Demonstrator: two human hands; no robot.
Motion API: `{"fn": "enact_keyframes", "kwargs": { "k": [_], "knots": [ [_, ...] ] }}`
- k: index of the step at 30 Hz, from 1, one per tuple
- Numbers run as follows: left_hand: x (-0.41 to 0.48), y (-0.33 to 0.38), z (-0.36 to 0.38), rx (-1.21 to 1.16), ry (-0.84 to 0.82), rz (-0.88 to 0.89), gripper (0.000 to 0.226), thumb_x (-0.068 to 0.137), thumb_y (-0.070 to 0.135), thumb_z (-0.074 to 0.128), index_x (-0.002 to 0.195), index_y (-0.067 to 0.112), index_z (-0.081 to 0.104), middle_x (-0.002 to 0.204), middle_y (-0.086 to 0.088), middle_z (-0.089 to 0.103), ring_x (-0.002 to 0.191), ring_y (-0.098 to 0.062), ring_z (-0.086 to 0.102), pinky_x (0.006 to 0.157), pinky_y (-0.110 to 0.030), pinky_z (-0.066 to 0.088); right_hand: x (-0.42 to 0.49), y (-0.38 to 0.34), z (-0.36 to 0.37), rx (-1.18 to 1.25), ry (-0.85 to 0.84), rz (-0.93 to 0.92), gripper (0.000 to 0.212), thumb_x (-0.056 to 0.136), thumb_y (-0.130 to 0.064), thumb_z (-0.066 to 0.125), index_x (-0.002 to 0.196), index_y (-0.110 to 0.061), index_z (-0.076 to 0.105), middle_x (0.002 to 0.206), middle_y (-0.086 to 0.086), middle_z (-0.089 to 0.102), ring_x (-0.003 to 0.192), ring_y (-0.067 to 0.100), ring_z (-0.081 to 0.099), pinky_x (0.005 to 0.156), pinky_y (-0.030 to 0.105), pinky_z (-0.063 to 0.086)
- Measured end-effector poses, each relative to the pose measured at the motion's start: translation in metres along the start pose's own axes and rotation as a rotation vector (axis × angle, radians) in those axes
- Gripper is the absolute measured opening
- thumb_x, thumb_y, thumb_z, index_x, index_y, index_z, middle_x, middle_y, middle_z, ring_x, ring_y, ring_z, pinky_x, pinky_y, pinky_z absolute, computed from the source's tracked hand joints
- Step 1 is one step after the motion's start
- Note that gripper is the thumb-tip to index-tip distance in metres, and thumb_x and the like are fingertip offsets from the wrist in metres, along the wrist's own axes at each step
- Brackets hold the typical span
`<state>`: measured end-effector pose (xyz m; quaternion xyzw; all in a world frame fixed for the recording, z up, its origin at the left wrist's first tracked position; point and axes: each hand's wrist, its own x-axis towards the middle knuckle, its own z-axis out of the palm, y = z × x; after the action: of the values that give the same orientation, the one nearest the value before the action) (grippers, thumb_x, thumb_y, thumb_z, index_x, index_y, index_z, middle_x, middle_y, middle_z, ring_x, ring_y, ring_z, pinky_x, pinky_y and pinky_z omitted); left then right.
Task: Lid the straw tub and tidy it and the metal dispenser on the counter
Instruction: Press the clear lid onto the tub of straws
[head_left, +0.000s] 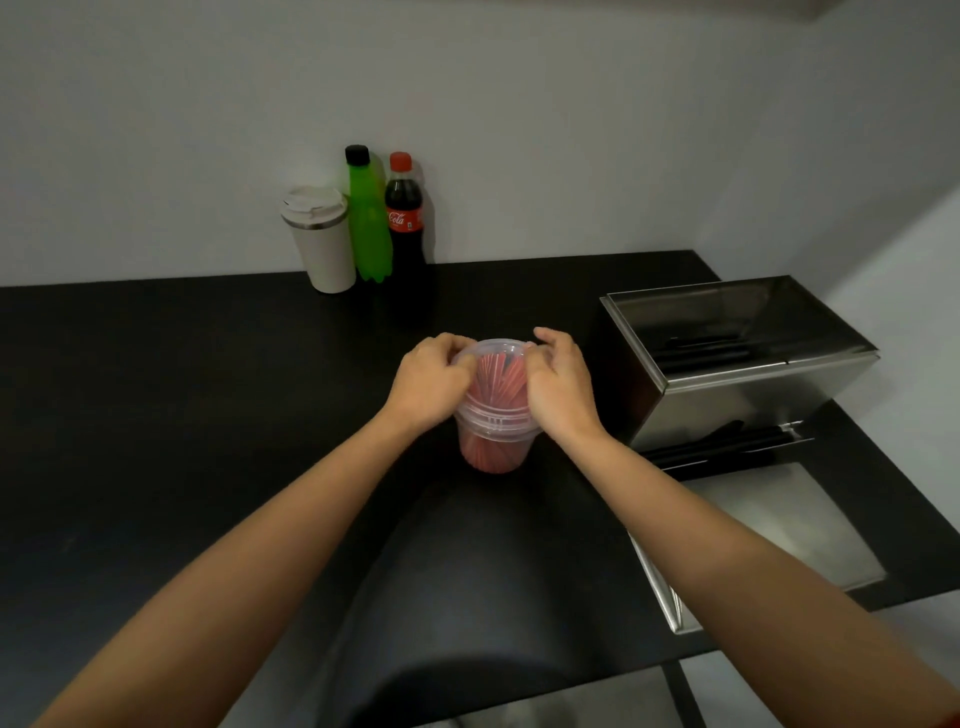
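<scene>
Fingers curled, my left grip (428, 384) and right grip (558, 387) pinch the lid (493, 349), perhaps not fully seated, atop the upright straw tub (493, 447) standing on the table (208, 415) directly between them.

The place was a drinks-service corner: a black counter (156, 395) carried a straw dispenser (727, 379), a tub (493, 449) of straws, a green bottle (368, 228), a cola bottle (405, 234) and a lidded cup (324, 244).

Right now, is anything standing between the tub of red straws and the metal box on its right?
Nothing visible: only bare counter lies between the straw tub and the metal dispenser. The right hand grips the lid on that side; the bottles stand back by the wall.
</scene>
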<state>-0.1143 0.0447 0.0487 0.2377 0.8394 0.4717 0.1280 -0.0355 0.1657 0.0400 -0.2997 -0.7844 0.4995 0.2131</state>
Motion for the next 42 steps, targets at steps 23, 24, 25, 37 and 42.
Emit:
{"fn": "enact_keyframes", "kwargs": {
  "k": [23,24,25,37,42],
  "knots": [
    [0.011,-0.006,0.01,-0.276,-0.028,-0.288,0.033,0.089,0.045,0.056,0.098,0.016,0.069,0.089,-0.002,0.071,0.082,-0.015,0.068,0.079,-0.033,0.053,0.025,0.011,0.006,0.055,-0.015,0.508,0.05,0.087,-0.06,0.045,0.091,-0.012,0.059,0.078,0.002,0.065,0.071,0.016,0.064,0.065,0.03,0.05],
    [0.011,-0.005,0.01,-0.279,-0.028,-0.297,0.035,0.089,0.046,0.056,0.099,0.015,0.068,0.089,-0.003,0.071,0.082,-0.017,0.068,0.078,-0.033,0.054,0.026,0.011,0.006,0.063,-0.006,0.508,0.052,0.086,-0.06,0.046,0.098,-0.01,0.059,0.082,0.003,0.066,0.074,0.016,0.065,0.067,0.031,0.051],
    [0.01,-0.005,0.01,-0.275,-0.024,-0.31,0.037,0.089,0.046,0.056,0.102,0.014,0.067,0.091,-0.004,0.071,0.083,-0.018,0.068,0.077,-0.033,0.054,0.026,0.012,0.006,0.071,0.009,0.506,0.055,0.086,-0.059,0.048,0.105,-0.009,0.059,0.086,0.004,0.068,0.077,0.018,0.066,0.071,0.033,0.053],
    [-0.036,-0.014,0.024,-0.297,0.064,-0.192,0.082,0.064,0.056,0.075,0.129,0.016,0.043,0.105,0.001,0.065,0.082,-0.017,0.071,0.069,-0.038,0.06,0.025,0.014,0.01,-0.002,0.041,0.421,0.063,0.088,-0.059,0.042,0.12,-0.007,0.056,0.109,0.011,0.067,0.096,0.025,0.066,0.089,0.043,0.053],
    [-0.041,-0.015,0.029,-0.636,0.023,-0.218,0.062,0.075,0.03,0.077,0.125,0.012,0.046,0.096,-0.006,0.072,0.062,-0.016,0.071,0.051,-0.021,0.054,0.024,0.017,0.01,-0.005,0.062,0.398,0.059,0.09,-0.058,0.039,0.116,-0.008,0.054,0.102,0.01,0.069,0.088,0.024,0.067,0.078,0.037,0.054]
  ]
}}
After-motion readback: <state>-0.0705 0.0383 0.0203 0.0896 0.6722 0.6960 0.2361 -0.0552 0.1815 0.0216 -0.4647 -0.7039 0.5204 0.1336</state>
